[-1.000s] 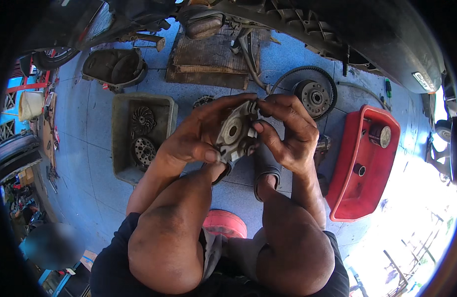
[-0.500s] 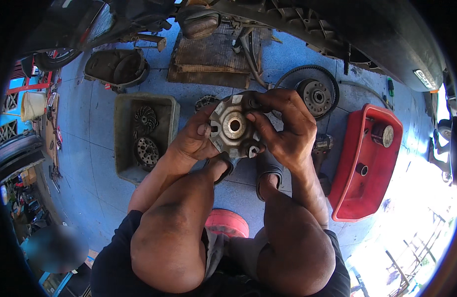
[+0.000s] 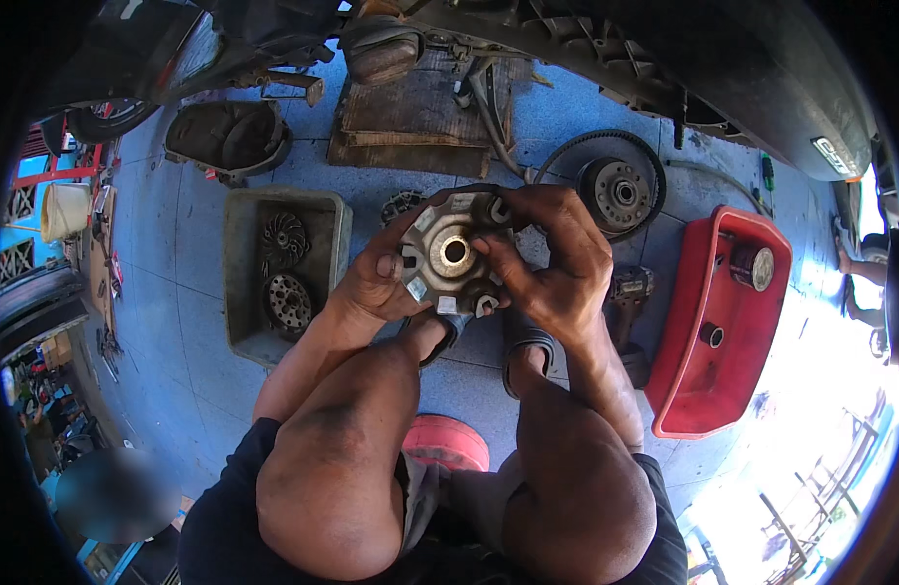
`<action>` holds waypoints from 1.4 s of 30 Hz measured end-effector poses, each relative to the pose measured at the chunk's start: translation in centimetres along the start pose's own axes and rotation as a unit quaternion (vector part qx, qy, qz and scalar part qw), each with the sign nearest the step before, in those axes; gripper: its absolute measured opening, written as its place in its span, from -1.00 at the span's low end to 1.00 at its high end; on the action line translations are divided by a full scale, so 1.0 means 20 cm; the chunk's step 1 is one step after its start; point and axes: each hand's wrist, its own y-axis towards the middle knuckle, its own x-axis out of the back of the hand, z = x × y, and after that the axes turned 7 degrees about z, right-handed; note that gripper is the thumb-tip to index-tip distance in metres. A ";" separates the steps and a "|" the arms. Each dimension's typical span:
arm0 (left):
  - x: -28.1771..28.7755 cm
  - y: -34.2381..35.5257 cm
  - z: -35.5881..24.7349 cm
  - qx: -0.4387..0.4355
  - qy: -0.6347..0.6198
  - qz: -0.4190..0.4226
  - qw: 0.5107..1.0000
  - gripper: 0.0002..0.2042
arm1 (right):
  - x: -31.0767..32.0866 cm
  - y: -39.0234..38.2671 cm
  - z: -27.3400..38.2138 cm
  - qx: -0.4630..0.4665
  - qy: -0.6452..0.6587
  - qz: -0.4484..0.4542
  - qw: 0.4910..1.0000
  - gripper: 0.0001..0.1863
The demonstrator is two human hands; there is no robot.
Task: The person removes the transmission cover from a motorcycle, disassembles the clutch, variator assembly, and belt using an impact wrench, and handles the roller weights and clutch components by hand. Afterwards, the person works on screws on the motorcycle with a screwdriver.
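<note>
Left hand [image 3: 371, 283]: clamped on the metal part [image 3: 439, 265] at its left edge.
Right hand [image 3: 564, 258]: clamped on its right side, thumb near the hole.
Metal part: raised between both hands.
Gray tub [image 3: 318, 234]: left, holding two round parts [image 3: 287, 300].
Red tub [image 3: 703, 380]: right, holding a can [image 3: 751, 265].
Belt [image 3: 603, 134]: curved around a drum [image 3: 620, 192].
Cardboard [image 3: 401, 112]: flat beyond.
</note>
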 end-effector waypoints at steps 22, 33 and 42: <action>-0.06 0.12 0.00 0.049 -0.106 -0.014 0.993 -0.31 | -0.03 -0.01 0.03 -0.204 0.117 -0.155 0.960 -0.79; -0.10 0.12 -0.02 0.039 -0.094 -0.085 0.991 -0.31 | -0.08 -0.07 -0.03 -0.129 0.117 -0.109 0.979 -0.74; -0.14 0.12 -0.04 0.035 -0.079 -0.148 0.985 -0.37 | -0.05 -0.07 -0.03 -0.180 0.174 -0.066 0.966 -0.67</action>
